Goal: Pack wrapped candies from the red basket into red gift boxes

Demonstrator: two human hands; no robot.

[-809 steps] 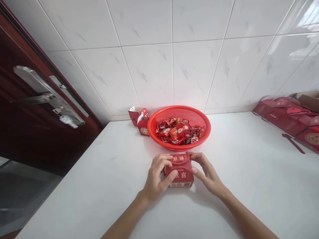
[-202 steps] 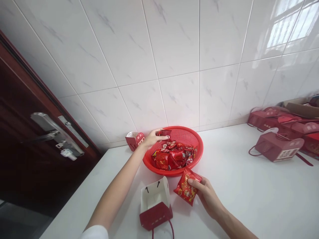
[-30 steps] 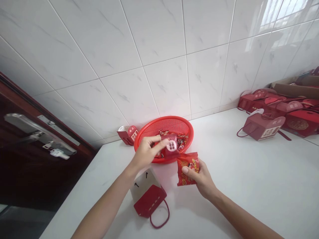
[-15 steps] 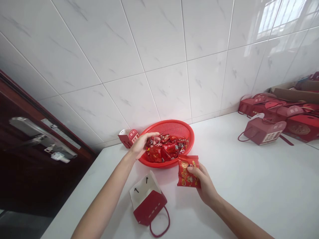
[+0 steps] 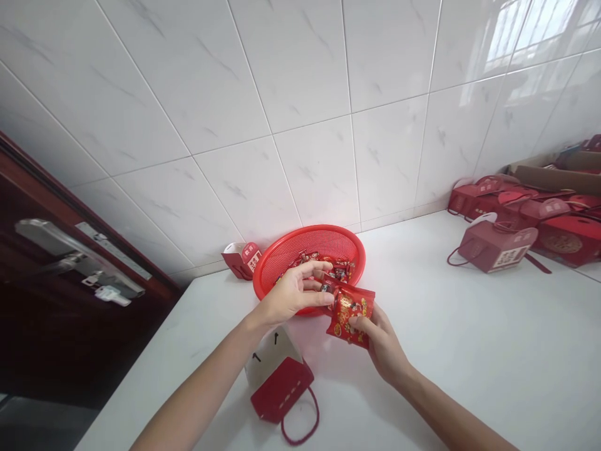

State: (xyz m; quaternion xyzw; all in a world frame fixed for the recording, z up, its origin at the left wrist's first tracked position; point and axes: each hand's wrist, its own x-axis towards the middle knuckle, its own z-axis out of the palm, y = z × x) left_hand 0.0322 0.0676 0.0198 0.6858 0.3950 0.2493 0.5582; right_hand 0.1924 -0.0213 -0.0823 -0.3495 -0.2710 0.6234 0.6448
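Note:
My right hand grips a red snack packet with gold print, thumb on its front, just in front of the red plastic basket. My left hand is closed on a small red wrapped candy, held up against the packet's upper left corner. How many pieces lie in its fingers I cannot tell. Behind, red wrapped sweets lie in the basket, partly covered by the left hand. An open dark red gift box with a cord handle rests below my hands, its white inside showing.
A small red box stands left of the basket by the tiled wall. On the right of the white table are a handled gift box and several more red boxes. A dark door with keys in its lock stands at the left.
My left hand has moved from inside the basket rightward and toward me, bringing a wrapped candy to the packet. The packet in my right hand has tilted slightly.

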